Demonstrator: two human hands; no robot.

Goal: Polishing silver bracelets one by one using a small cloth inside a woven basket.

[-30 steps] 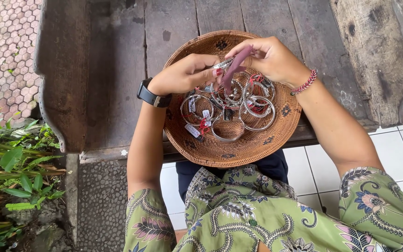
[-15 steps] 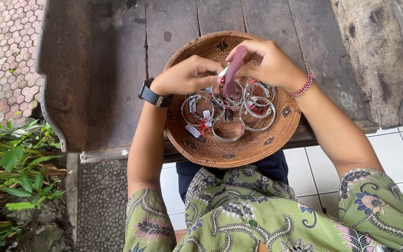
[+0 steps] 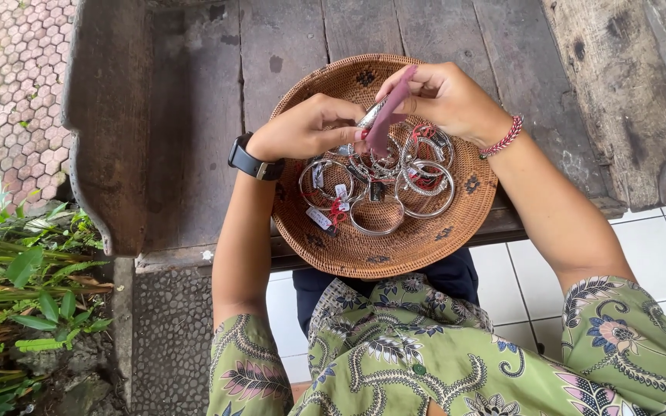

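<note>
- Woven rattan basket [image 3: 395,250]: round, shallow, brown, centre of the frame, resting on the front edge of a weathered wooden bench [image 3: 194,115].
- Silver bangles [image 3: 383,189]: a loose heap of rings with small white tags and red threads, lying in the basket's middle, directly below both hands.
- Left hand [image 3: 306,127]: over the basket's upper left, fingers curled and pinched on one silver bangle [image 3: 369,115], held just above the heap.
- Right hand [image 3: 449,96]: over the basket's upper right, fingers pressed together on a mauve polishing strip [image 3: 388,112]; the strip slants down-left and crosses the held bangle between the two hands.
- Black wristwatch [image 3: 252,162]: on the left wrist, left of the basket rim.
- Red beaded bracelet [image 3: 502,139]: on the right wrist.
- Green patterned garment [image 3: 425,354]: sleeves and lap, lower frame.
- Green plants [image 3: 17,293]: lower left.
- White floor tiles [image 3: 657,246]: lower right.
</note>
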